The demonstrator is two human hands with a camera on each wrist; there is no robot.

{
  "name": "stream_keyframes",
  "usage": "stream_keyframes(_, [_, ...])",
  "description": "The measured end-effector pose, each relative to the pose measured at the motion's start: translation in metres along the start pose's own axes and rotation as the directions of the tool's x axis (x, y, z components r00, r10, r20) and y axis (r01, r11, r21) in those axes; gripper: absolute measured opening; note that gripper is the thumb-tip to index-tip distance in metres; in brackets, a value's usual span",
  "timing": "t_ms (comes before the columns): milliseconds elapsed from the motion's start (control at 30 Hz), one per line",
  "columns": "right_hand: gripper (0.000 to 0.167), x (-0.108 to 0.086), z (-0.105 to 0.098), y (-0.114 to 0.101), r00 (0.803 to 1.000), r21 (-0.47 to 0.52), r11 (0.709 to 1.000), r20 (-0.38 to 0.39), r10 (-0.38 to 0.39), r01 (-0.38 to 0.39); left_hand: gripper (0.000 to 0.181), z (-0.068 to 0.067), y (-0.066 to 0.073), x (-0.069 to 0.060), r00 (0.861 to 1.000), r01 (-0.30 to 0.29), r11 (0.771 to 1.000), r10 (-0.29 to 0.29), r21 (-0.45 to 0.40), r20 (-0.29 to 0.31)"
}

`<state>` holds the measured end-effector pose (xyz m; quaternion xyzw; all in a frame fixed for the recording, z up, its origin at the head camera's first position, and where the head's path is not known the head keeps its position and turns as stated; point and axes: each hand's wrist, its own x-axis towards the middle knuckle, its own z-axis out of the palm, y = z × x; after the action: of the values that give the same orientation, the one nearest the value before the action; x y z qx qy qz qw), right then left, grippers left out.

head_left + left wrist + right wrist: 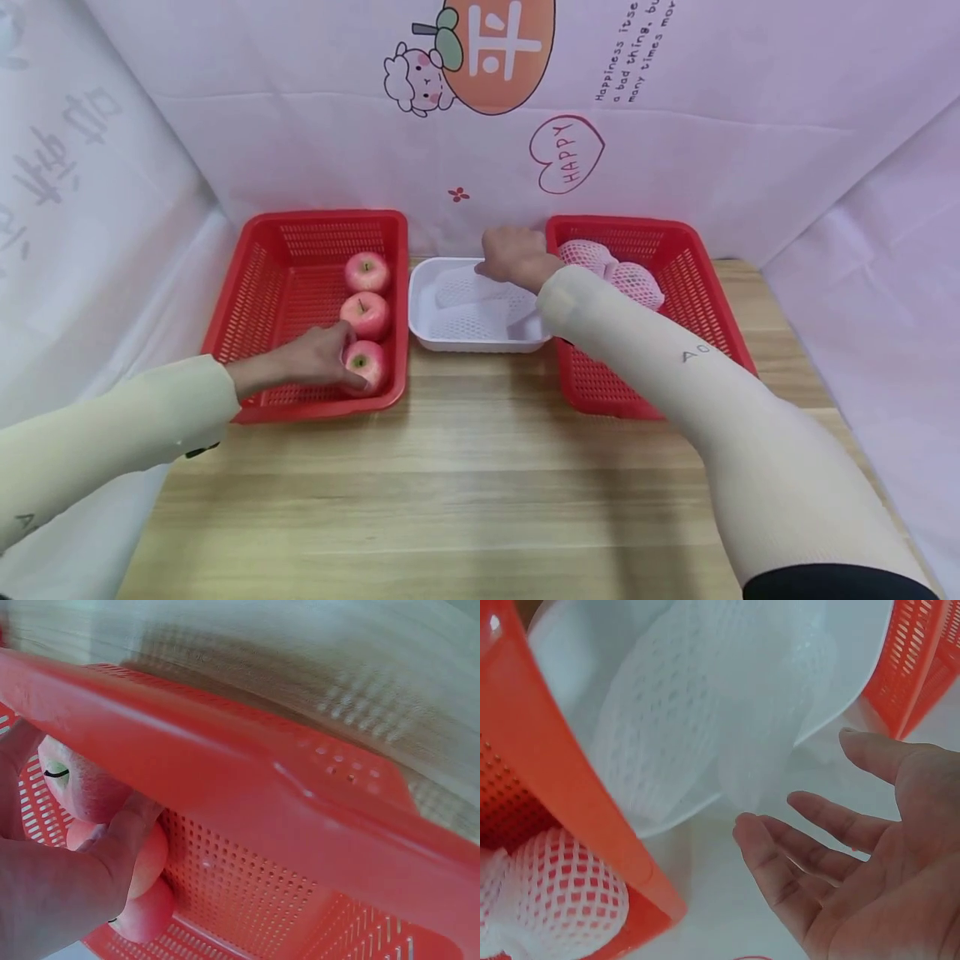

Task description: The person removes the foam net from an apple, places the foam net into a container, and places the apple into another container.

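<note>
Three red apples stand in a row along the right side of the left red basket (400,250). My left hand (318,357) grips the nearest apple (366,360), thumb on the near side and fingers on the far side. Behind it are the middle apple (367,313) and the far apple (367,273). Over the far right part of a white tray (480,345) is my right hand (517,257). In the right wrist view, its fingers (772,870) are spread and relaxed, holding nothing. Several white foam nets (656,712) lie flat in the tray.
On the right stands another red basket (622,222), holding apples wrapped in foam nets (636,283) at its far left. The tray sits between both baskets on a wooden table (480,467). White printed cloth (300,100) encloses the back and sides.
</note>
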<state>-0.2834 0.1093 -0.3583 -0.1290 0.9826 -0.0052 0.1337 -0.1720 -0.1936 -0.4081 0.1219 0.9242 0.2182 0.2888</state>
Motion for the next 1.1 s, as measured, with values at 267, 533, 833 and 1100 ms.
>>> stream_keyframes(267, [0.050, -0.004, -0.012, 0.008, 0.999, 0.015, 1.000, 0.033, 0.001, -0.001, 0.082, -0.001, 0.000, -0.001, 1.000, -0.023, 0.999, 0.023, 0.034, -0.002])
stream_keyframes(533, [0.053, -0.009, -0.021, 0.022, 0.999, 0.023, 1.000, 0.035, 0.004, -0.005, 0.084, -0.007, -0.004, -0.010, 0.997, -0.054, 0.998, 0.055, 0.021, -0.048])
stream_keyframes(833, [0.047, -0.019, -0.041, 0.047, 0.998, 0.064, 0.998, 0.058, -0.003, -0.001, 0.088, -0.028, 0.001, -0.021, 0.991, 0.004, 0.994, 0.011, 0.113, -0.133])
stream_keyframes(1100, [0.041, -0.028, -0.045, 0.081, 0.999, 0.109, 0.994, 0.035, 0.014, -0.018, 0.095, -0.054, 0.015, -0.025, 0.972, -0.004, 0.987, 0.042, 0.163, -0.231])
